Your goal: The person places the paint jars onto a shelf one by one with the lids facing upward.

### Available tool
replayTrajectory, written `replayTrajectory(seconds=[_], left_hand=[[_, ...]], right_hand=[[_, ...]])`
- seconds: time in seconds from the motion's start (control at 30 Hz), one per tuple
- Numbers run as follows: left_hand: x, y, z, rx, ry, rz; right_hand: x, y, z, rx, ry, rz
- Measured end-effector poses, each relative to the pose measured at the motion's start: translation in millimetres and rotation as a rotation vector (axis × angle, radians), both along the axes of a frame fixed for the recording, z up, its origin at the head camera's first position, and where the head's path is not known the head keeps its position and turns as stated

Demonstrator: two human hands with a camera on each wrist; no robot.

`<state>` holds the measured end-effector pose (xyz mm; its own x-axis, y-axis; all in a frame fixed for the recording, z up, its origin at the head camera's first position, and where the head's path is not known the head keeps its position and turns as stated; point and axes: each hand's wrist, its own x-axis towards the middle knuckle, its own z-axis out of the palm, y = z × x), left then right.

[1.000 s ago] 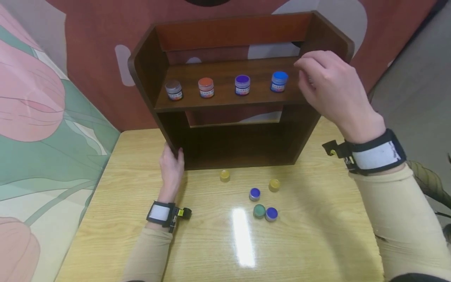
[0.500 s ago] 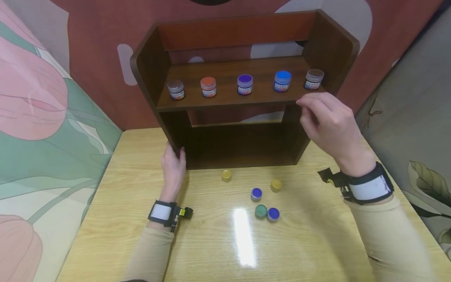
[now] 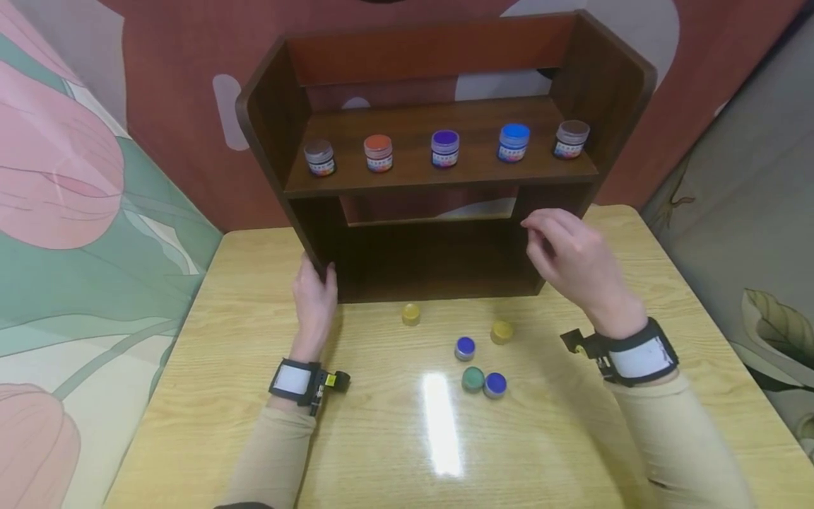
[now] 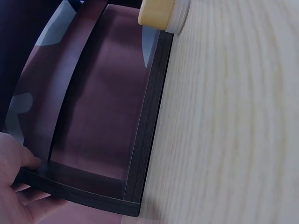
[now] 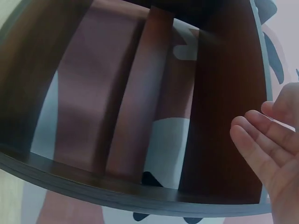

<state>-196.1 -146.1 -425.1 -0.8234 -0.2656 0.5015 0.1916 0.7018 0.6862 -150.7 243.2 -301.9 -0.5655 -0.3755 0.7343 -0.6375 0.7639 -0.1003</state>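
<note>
A dark brown wooden shelf (image 3: pixel 407 185) stands on the table against the wall. My left hand (image 3: pixel 314 300) grips the lower part of its left side panel, thumb inside and fingers outside in the left wrist view. Lined up on the upper board are small paint jars: a brown-lidded jar (image 3: pixel 320 157), an orange jar (image 3: pixel 379 153), a purple jar (image 3: pixel 445 148), a blue jar (image 3: pixel 513 143) and another brown-lidded jar (image 3: pixel 571 139) at the right end. Holding nothing, my right hand (image 3: pixel 575 265) hovers before the shelf's lower right side, fingers loosely bent.
On the wooden table (image 3: pixel 356 438) before the shelf lie a yellow jar (image 3: pixel 410 314) by its base, another yellow jar (image 3: pixel 501 331), a blue-lidded jar (image 3: pixel 465 348), and a green jar (image 3: pixel 473 379) beside a second blue-lidded jar (image 3: pixel 494 384). Patterned cloth walls surround the table.
My right hand has come down from the upper board's right end to the shelf's lower right side. The right-end brown-lidded jar now shows on the board. The left hand keeps its grip.
</note>
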Motion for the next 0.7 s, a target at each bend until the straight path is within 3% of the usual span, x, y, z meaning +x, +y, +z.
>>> replayTrajectory(seconds=[0.17, 0.5, 0.7], left_hand=[[-0.5, -0.2, -0.3, 0.001, 0.002, -0.005], [-2.1, -0.8, -1.0, 0.0, 0.007, -0.005], [-0.9, -0.1, 0.6, 0.001, -0.005, 0.0]], right_hand=[[-0.2, -0.6, -11.4, 0.038, -0.087, 0.0], [-0.5, -1.8, -41.4, 0.153, -0.417, 0.012], [1.9, -3.8, -53.5, 0.184, -0.553, -0.004]])
